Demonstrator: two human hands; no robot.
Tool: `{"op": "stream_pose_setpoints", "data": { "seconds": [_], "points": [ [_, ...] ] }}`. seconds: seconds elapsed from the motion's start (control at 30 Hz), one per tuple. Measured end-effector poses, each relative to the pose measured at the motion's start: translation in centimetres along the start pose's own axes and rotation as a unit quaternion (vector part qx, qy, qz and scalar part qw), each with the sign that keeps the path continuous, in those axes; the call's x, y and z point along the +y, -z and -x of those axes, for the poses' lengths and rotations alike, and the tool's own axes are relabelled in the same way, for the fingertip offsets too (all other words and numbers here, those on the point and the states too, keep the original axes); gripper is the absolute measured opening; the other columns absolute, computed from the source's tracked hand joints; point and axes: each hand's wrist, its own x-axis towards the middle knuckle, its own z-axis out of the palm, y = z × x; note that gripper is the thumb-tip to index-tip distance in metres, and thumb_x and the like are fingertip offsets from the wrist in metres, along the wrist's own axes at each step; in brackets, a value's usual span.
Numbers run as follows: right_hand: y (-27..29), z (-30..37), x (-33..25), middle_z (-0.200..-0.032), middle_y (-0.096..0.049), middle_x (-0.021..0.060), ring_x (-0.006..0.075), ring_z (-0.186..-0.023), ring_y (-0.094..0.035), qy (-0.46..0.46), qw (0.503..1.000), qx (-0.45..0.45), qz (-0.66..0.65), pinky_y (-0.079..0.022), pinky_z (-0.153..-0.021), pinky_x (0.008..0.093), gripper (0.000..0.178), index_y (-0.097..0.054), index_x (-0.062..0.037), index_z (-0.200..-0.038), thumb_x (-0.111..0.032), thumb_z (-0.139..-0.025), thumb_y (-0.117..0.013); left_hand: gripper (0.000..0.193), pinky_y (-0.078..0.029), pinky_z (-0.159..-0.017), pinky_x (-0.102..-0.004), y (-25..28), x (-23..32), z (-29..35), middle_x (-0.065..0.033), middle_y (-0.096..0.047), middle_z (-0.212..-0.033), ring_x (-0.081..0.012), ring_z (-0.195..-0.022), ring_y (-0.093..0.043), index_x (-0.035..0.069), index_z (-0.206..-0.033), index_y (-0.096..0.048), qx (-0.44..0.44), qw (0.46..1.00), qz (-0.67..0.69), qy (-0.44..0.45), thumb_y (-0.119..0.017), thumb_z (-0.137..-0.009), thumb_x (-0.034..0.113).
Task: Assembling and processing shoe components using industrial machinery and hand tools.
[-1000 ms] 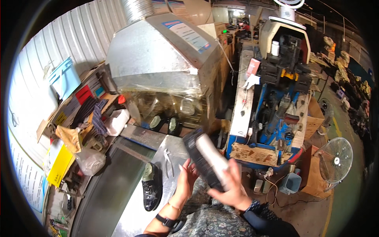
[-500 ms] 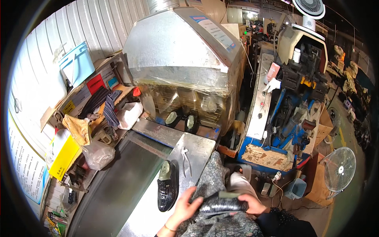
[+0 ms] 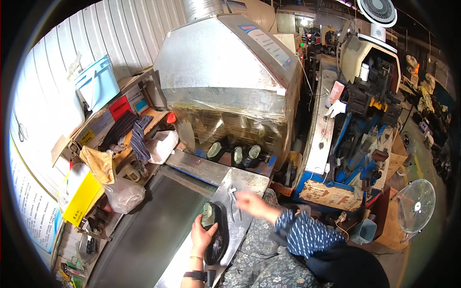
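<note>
A glossy black shoe (image 3: 218, 242) with a pale green filling in its opening lies on the metal table, toe toward me. My left hand (image 3: 204, 235) is closed round its side, thumb over the top edge. My right hand (image 3: 252, 203) is in the air over the table's right side, beside metal pincers (image 3: 232, 204) lying there. Motion smears its fingers, and no held thing shows. At the mouth of the metal hooded machine (image 3: 221, 62) stand three more black shoes: a left shoe (image 3: 216, 151), a middle shoe (image 3: 238, 155) and a right shoe (image 3: 253, 153).
A dark conveyor belt (image 3: 149, 230) runs left of the metal table. Beyond it, a cluttered shelf holds an orange cloth (image 3: 98, 163), a plastic bag (image 3: 126, 194) and a light-blue bin (image 3: 97, 84). At the right are a blue-framed machine (image 3: 345, 158), a small bucket (image 3: 363, 230) and a standing fan (image 3: 417, 206).
The shoe held in both hands over my lap has left them. Three shoes now show at the machine mouth instead of two. My left hand grips the table shoe; my right hand moved forward.
</note>
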Motion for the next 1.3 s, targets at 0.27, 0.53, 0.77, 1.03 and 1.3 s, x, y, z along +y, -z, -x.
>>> {"op": "stream_pose_setpoints", "data": {
  "seconds": [0.27,0.53,0.77,1.03,1.3],
  "points": [
    [2.7,15.0,-14.3,-0.159,-0.033,0.0126,0.0175,-0.139,-0.038,-0.142,0.958,0.061,-0.241,-0.034,-0.114,0.0327,0.091,-0.014,-0.0001,-0.159,-0.013,-0.089,-0.072,0.061,-0.046,-0.099,-0.0322,-5.4,13.7,4.2,-0.0138,-0.054,-0.134,-0.0182,-0.116,-0.054,0.003,-0.150,-0.035,-0.175,0.796,0.573,0.084,-0.063,-0.101,0.024],
    [28.3,21.3,-15.8,-0.146,-0.051,0.0109,0.0195,-0.126,-0.053,0.043,0.924,0.355,0.133,-0.045,-0.102,0.0317,0.068,-0.053,-0.0034,-0.143,-0.010,-0.079,-0.073,0.044,-0.055,-0.090,-0.0397,-7.5,11.3,9.4,-0.0218,-0.067,-0.122,-0.0370,-0.111,-0.065,0.003,-0.126,-0.063,-0.355,0.873,0.144,-0.302,-0.073,-0.090,0.027],
    [48.1,21.5,-16.4,-0.146,-0.039,0.0405,0.0410,-0.125,-0.058,-0.037,0.709,0.536,0.457,-0.046,-0.102,0.0370,0.067,-0.065,-0.0185,-0.134,-0.024,-0.068,-0.075,0.022,-0.053,-0.093,-0.0427,-9.7,7.4,12.3,-0.0156,-0.070,-0.113,-0.0335,-0.107,-0.066,0.003,-0.110,-0.071,-0.319,0.841,0.076,-0.430,-0.065,-0.091,0.012],
    [54.0,20.2,-19.3,-0.143,-0.047,0.0353,0.0373,-0.131,-0.054,-0.122,0.785,0.425,0.435,-0.045,-0.104,0.0355,0.067,-0.066,-0.0125,-0.132,-0.027,-0.067,-0.075,0.021,-0.054,-0.091,-0.0426,-10.7,8.4,12.0,-0.0146,-0.071,-0.111,-0.0344,-0.105,-0.066,0.004,-0.105,-0.072,-0.301,0.868,0.037,-0.392,-0.066,-0.091,0.017],
    [50.9,20.1,-17.7,-0.143,-0.052,0.0228,0.0442,-0.116,-0.059,-0.181,0.676,0.418,0.580,-0.049,-0.100,0.0454,0.066,-0.069,-0.0254,-0.129,-0.033,-0.063,-0.074,0.023,-0.056,-0.084,-0.0362,-11.6,10.0,11.0,-0.0088,-0.074,-0.103,-0.0266,-0.096,-0.070,0.008,-0.103,-0.074,-0.284,0.846,-0.010,-0.451,-0.073,-0.084,0.019]
  ]
}}
